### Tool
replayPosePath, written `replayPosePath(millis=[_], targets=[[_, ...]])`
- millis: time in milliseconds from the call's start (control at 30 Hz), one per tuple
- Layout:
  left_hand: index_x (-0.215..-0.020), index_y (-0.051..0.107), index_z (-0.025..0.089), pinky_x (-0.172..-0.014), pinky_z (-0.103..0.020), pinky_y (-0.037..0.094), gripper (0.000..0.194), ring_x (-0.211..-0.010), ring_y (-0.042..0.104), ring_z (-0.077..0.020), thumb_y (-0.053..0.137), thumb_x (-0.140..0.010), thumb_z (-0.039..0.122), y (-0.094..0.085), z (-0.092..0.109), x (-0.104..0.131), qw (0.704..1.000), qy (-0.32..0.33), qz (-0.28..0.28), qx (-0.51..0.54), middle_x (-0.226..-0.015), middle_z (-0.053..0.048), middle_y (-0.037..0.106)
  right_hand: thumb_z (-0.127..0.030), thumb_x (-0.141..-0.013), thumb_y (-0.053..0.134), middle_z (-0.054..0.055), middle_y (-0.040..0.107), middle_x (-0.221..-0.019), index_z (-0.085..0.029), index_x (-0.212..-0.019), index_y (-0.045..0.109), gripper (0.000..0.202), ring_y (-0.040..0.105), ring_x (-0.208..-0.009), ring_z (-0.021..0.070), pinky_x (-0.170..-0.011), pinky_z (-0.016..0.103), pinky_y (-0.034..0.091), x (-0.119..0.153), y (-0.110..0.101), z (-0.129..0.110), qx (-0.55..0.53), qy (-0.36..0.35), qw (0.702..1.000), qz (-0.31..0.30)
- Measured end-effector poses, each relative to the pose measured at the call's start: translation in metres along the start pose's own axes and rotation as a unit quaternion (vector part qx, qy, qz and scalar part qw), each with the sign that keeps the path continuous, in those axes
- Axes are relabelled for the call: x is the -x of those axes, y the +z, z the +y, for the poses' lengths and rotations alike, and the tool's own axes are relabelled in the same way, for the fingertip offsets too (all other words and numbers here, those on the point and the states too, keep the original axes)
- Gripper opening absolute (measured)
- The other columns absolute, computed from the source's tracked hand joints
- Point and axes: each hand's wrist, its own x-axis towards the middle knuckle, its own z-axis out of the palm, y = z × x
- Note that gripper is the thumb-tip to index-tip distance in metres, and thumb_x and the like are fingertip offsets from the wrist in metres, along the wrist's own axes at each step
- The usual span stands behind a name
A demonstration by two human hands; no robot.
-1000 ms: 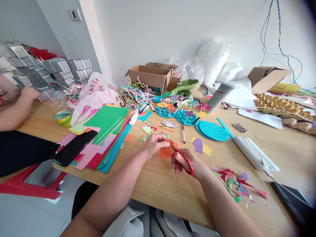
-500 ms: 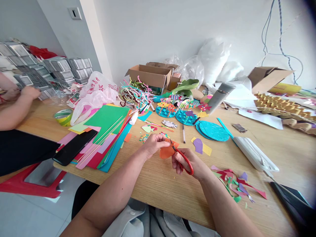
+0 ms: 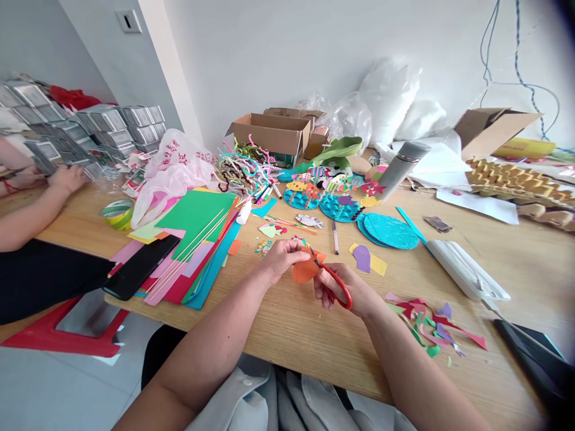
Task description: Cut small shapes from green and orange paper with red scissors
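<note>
My left hand (image 3: 284,261) pinches a piece of orange paper (image 3: 304,272) between thumb and fingers, above the front of the table. Wrapped round the red handles of a pair of scissors (image 3: 340,286) is my right hand (image 3: 344,287). The scissor blades lie at the upper right part of the orange paper, close to my left thumb. Just beyond my hands are a pen (image 3: 335,237), a grey fish cut-out (image 3: 309,221) and a purple paper shape (image 3: 362,258) on a yellow piece. Several coloured paper scraps (image 3: 433,329) lie right of my right forearm.
Stacked coloured paper (image 3: 197,215) with a black phone (image 3: 141,266) and thin sticks lies left. Blue discs (image 3: 389,230), a grey flask (image 3: 404,164) and a white power strip (image 3: 467,269) stand right. Another person's hand (image 3: 67,178) is by grey boxes at far left.
The view has shifted slightly. Both my hands keep their hold on the orange paper and the scissors, with little movement. The other person's hand has moved a little to the right.
</note>
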Motion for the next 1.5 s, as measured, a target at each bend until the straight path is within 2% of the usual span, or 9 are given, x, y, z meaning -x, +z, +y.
replayPosePath(millis=[367,800,1100,1500], targets=[[-0.067,0.064,0.012,-0.061,-0.024,0.037,0.018,-0.059,0.051,-0.0098,0.069,-0.060,0.028,-0.001,-0.003,-0.002,0.999,0.017,-0.002,-0.034,-0.064,-0.001,0.061,-0.064,-0.078,0.052,0.004,0.059,-0.057,-0.013,-0.066,0.056,0.053,0.057,-0.045,0.0108,-0.040,0.019,0.039,-0.003,-0.007,0.012,0.015,-0.007,1.000,-0.022],[-0.065,0.062,0.012,-0.061,-0.023,0.036,0.020,-0.058,0.049,-0.0090,0.070,-0.059,0.028,-0.001,0.000,-0.001,0.999,0.023,-0.014,-0.034,-0.062,0.000,0.059,-0.067,-0.075,0.052,0.003,0.058,-0.054,-0.013,-0.062,0.054,0.055,0.055,-0.040,0.0097,-0.036,0.018,0.035,0.000,-0.005,0.006,0.030,0.000,1.000,-0.004],[-0.065,0.060,0.011,-0.062,-0.024,0.037,0.021,-0.059,0.050,-0.0096,0.070,-0.060,0.029,-0.001,0.002,0.000,0.999,0.034,-0.024,-0.029,-0.063,-0.001,0.060,-0.065,-0.078,0.051,0.005,0.060,-0.058,-0.012,-0.066,0.057,0.054,0.058,-0.045,0.0111,-0.039,0.019,0.038,0.000,-0.005,0.006,0.018,-0.021,0.999,-0.022],[-0.066,0.061,0.012,-0.063,-0.024,0.037,0.020,-0.060,0.051,-0.0096,0.069,-0.061,0.029,-0.003,-0.001,-0.002,0.998,0.033,-0.025,-0.038,-0.064,-0.001,0.059,-0.065,-0.079,0.049,0.003,0.059,-0.056,-0.014,-0.064,0.054,0.053,0.057,-0.042,0.0097,-0.037,0.018,0.035,0.000,-0.003,0.006,0.024,0.003,1.000,-0.004]])
